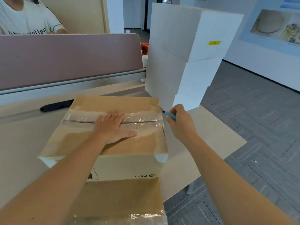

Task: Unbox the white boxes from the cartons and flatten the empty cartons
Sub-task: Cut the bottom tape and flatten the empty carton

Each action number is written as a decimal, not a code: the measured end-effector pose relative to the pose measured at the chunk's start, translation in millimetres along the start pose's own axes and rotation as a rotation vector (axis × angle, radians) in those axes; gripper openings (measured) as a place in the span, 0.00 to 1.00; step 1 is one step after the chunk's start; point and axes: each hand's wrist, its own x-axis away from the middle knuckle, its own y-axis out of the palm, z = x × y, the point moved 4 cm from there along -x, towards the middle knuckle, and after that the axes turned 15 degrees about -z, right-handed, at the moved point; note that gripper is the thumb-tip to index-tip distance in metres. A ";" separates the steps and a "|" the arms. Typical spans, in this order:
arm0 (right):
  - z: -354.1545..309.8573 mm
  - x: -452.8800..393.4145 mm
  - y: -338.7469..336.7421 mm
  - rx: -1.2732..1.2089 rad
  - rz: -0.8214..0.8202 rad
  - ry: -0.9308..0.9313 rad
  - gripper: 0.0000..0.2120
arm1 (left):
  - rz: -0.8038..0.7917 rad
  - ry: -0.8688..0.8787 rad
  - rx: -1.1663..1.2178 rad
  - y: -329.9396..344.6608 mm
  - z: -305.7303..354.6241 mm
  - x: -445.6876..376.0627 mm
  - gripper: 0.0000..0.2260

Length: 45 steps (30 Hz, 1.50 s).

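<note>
Carton (113, 143) under flat, open left hand (112, 127) on its tape (142, 118); right hand (180, 122) grips knife (169, 115) at its right edge.

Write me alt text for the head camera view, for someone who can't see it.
A person's left hand presses flat on the taped top of a brown carton on a desk, while the right hand grips a blue utility knife at the tape's right end. Stacked white boxes stand behind the carton.
</note>
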 end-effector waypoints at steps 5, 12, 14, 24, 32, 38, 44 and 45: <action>-27.1 3.7 43.4 -0.172 -0.036 -0.046 0.07 | 0.097 -0.209 0.119 5.6 -13.0 10.6 0.39; -60.8 17.3 93.6 -0.173 0.083 -0.020 0.03 | 0.232 -0.003 0.084 -16.9 -62.5 47.6 0.27; -68.1 18.2 104.1 -0.094 0.149 -0.002 0.07 | 0.157 0.035 -0.005 -14.7 -88.6 54.9 0.34; -89.2 -13.4 124.0 0.004 0.220 -0.095 0.09 | 0.094 -0.202 0.016 14.9 -137.3 70.6 0.41; -109.6 -57.7 129.4 -0.162 -0.009 -0.193 0.03 | 0.148 -0.647 0.342 18.3 -127.3 78.9 0.35; -81.4 -46.8 110.9 -0.444 -0.191 -0.170 0.05 | 0.182 -0.734 0.596 4.8 -56.4 45.7 0.34; -68.0 -35.8 105.2 -0.550 -0.208 -0.182 0.03 | 0.119 -0.565 0.270 -12.3 -63.2 52.1 0.26; -68.8 -33.9 105.3 -0.545 -0.207 -0.185 0.05 | 0.104 -0.512 0.170 -13.8 -69.3 55.1 0.26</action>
